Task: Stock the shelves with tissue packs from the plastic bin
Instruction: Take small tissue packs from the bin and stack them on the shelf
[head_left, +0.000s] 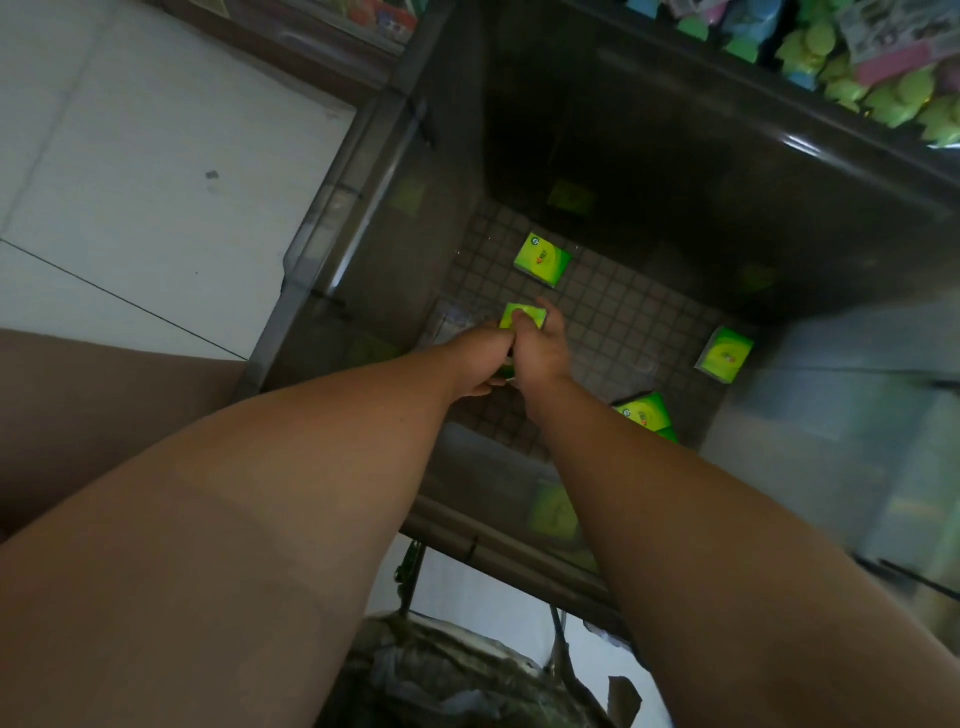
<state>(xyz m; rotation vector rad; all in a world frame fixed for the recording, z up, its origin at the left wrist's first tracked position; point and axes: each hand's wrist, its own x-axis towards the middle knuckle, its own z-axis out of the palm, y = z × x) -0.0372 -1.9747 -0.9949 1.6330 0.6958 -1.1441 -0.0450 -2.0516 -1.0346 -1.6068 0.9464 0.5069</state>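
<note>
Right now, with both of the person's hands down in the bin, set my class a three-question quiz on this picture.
1. True or false: the left hand and the right hand both reach inside the plastic bin.
2. The tissue pack gripped by the hands is: A) blue, B) green, C) red.
3. Fill in: the bin's floor is patterned with a ____ of small squares.

Key: 1 true; 2 B; 3 grid.
</note>
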